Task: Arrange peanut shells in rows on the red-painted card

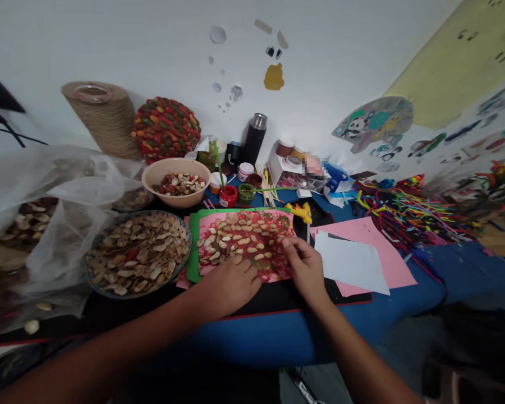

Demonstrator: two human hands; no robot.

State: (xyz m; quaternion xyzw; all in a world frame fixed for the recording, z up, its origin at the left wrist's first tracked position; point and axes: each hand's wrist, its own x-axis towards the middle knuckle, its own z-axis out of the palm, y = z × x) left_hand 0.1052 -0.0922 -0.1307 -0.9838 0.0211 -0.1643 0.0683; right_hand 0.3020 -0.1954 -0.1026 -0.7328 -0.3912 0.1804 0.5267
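Note:
A paint-smeared pink sheet (273, 269) lies on green paper (193, 271), with several peanut shells (252, 237) spread in rows over it. My left hand (229, 286) rests at the sheet's lower edge, its fingers curled down; their tips, and anything under them, are hidden. Over the sheet's right side, my right hand (306, 269) is closed in a pinch of thumb and forefinger; I cannot make out what is between them. A yellow glue gun (299, 212) lies just beyond the right hand.
Left stands a basket (93, 280) of peanut shells, with a beige bowl (177, 198) behind. Open red (228, 196) and green paint jars (246, 193) hold sticks. A black flask (255, 140) stands by the wall. White paper (353, 261) and pipe cleaners (416, 210) lie right.

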